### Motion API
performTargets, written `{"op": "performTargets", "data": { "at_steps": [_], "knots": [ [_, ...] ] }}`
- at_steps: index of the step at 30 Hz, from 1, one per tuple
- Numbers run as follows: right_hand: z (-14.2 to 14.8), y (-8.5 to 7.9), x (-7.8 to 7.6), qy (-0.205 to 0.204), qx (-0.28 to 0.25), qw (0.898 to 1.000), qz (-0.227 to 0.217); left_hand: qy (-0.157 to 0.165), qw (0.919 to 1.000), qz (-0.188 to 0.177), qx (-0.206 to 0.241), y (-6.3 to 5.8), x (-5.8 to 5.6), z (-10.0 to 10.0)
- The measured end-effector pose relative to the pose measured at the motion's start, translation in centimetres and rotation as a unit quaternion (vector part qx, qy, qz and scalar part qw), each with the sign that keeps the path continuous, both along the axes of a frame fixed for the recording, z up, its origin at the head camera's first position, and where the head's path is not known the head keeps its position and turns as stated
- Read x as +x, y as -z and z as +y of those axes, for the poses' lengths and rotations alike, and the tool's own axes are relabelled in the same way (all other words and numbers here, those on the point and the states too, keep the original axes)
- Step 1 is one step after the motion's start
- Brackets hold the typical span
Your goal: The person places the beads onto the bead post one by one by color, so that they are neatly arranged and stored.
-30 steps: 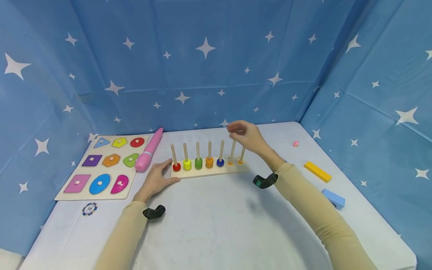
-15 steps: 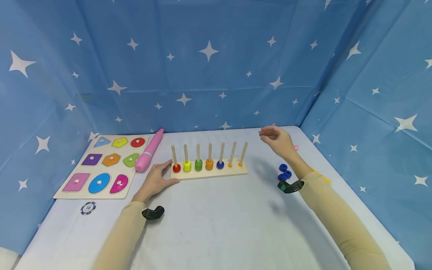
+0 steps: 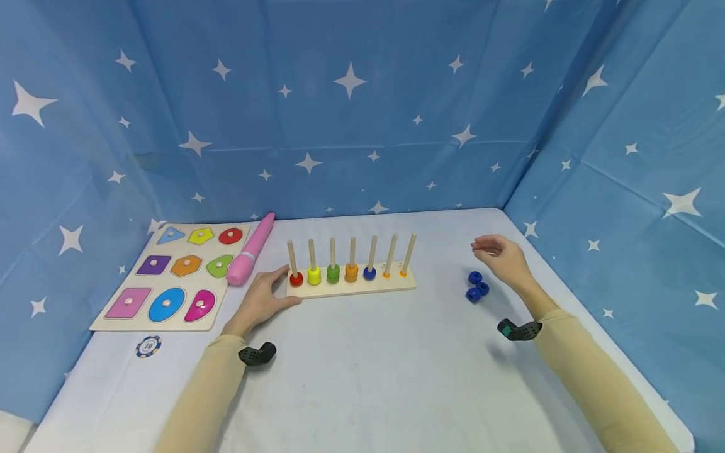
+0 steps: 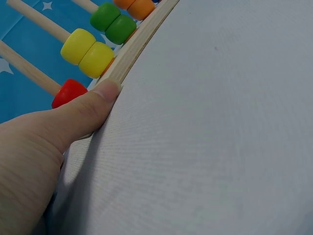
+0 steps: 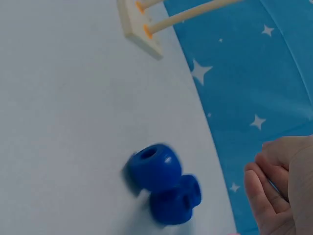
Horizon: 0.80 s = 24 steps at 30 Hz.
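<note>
A blue starry backdrop (image 3: 391,56) hangs around the far, left and right sides of the white counter (image 3: 351,377). Largest of the things there, the puzzle (image 3: 170,282) lies flat at the left with 9 shapes seated in it, apparently kept aside so the middle serves the rack (image 3: 351,287). The rack sits at the centre, toward the far side, its 7 pegs (image 3: 392,251) in a left-to-right row, probably turned so each can be reached from the near side. The stick (image 3: 249,253) slants along the puzzle's right edge; whether its near end rests on the puzzle or only against it, I cannot tell. The person's left grip (image 3: 262,297) is grasping the rack's left end, thumb pressed on the near edge, likely to stop it sliding. The right grip (image 3: 503,257) is released, fingers loosely bent and holding nothing visible, raised near the loose blue beads (image 3: 482,289), perhaps to have them in reach. The chip (image 3: 148,346) lies flat just near of the puzzle. Smallest are the beads: 3 blue clustered right of the rack, and on its 5 left pegs 1 red (image 3: 296,279), 2 yellow (image 3: 314,276), 2 green (image 3: 333,274), 2 orange (image 3: 351,273) and 1 blue (image 3: 369,274), seemingly sorted by colour.
</note>
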State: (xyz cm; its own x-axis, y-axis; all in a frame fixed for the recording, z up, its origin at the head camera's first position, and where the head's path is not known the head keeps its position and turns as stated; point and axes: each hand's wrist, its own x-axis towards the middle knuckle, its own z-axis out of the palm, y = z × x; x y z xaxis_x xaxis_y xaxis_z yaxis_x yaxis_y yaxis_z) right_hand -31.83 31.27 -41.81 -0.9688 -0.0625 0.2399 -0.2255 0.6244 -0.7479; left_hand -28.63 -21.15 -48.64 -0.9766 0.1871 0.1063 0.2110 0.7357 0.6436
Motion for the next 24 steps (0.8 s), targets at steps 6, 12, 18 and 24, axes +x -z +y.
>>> {"op": "performTargets", "data": {
  "at_steps": [6, 12, 18, 24],
  "knots": [
    [1.9, 1.9, 1.4, -0.013, -0.003, 1.0, -0.019, 0.0, 1.0, 0.001, 0.001, 0.0, 0.0, -0.1],
    [2.9, 3.4, 2.6, -0.024, 0.009, 0.999, -0.033, 0.0, 1.0, 0.001, 0.004, -0.1, -0.1, -0.1],
    [3.2, 4.0, 3.4, -0.041, 0.028, 0.998, -0.05, 0.002, 1.0, 0.003, 0.005, 0.1, -0.2, -0.1],
    [3.3, 4.3, 3.9, -0.053, 0.04, 0.996, -0.062, 0.004, 1.0, 0.007, 0.004, 0.3, -0.1, -0.2]
  ]
}}
